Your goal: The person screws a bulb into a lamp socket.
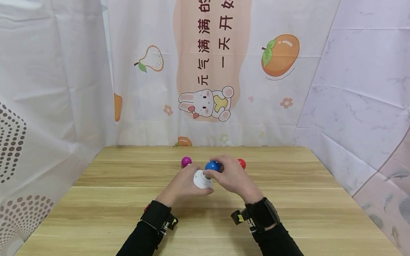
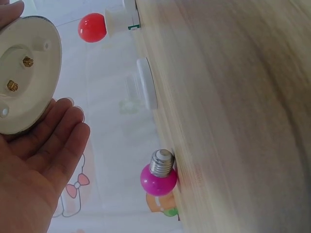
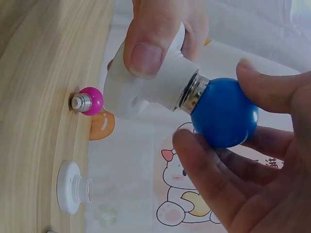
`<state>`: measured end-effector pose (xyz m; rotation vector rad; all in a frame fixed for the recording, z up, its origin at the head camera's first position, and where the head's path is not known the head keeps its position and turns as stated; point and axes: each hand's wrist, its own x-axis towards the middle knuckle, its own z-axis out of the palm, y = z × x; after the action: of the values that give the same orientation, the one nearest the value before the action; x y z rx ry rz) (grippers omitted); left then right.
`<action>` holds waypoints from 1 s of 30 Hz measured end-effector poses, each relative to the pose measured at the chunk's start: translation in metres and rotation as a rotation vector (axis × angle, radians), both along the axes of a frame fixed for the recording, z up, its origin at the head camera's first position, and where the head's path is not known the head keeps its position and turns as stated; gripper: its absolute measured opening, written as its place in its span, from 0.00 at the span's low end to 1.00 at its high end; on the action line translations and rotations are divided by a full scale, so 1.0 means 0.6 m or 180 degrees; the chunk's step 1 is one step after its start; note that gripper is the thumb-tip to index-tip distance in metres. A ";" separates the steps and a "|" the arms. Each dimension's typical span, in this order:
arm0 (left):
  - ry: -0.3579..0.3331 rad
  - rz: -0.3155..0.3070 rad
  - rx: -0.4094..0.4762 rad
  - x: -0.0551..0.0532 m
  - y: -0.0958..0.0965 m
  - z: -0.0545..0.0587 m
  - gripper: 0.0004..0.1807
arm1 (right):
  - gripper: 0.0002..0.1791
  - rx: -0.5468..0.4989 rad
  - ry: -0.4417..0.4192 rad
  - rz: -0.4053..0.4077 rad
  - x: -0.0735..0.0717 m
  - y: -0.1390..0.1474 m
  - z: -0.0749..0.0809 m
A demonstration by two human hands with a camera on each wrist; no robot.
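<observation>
Blue bulb at socket mouth, both hands gripping

Blue bulb sat just above the table in the right hand, thumb and fingers pinching its round glass. Its metal base met the open mouth of the white socket; part of the thread showed, seating depth can't be told. Left hand grasped that socket by its body, thumb on one side, fingers round the other, tilted toward the bulb. Two brass screws showed on its underside.

Around the grip: magenta bulb lay on its side beyond the left hand, near, metal base turned toward the hands. Spare holder, white, stood upright beyond the grip, between the magenta bulb and the red bulb; hands blocked it from the head view. Red one was beyond the right hand, mounted in a mate holder, and that hand partly covered it from the head.

Under the grip, wooden table. Past the far edge, fruit-and-rabbit cloth. Behind each hand, black wrist straps with small cameras, then black sleeves.
</observation>
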<state>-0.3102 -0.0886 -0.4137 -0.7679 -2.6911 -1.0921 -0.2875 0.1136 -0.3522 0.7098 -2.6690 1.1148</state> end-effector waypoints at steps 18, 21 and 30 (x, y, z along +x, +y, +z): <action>-0.0092 0.0013 0.0037 0.002 -0.003 0.001 0.39 | 0.25 -0.0084 0.0119 0.0889 -0.008 0.022 0.002; -0.0090 0.0003 0.0061 0.002 -0.002 0.000 0.39 | 0.28 -0.0033 -0.0007 0.1008 -0.007 0.032 0.007; -0.0106 0.0007 0.0072 0.003 -0.002 0.000 0.39 | 0.26 0.0006 0.0019 0.0982 -0.008 0.038 0.010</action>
<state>-0.3087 -0.0900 -0.4137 -0.7496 -2.7012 -1.1429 -0.2922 0.1364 -0.3460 1.1535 -2.6157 1.1737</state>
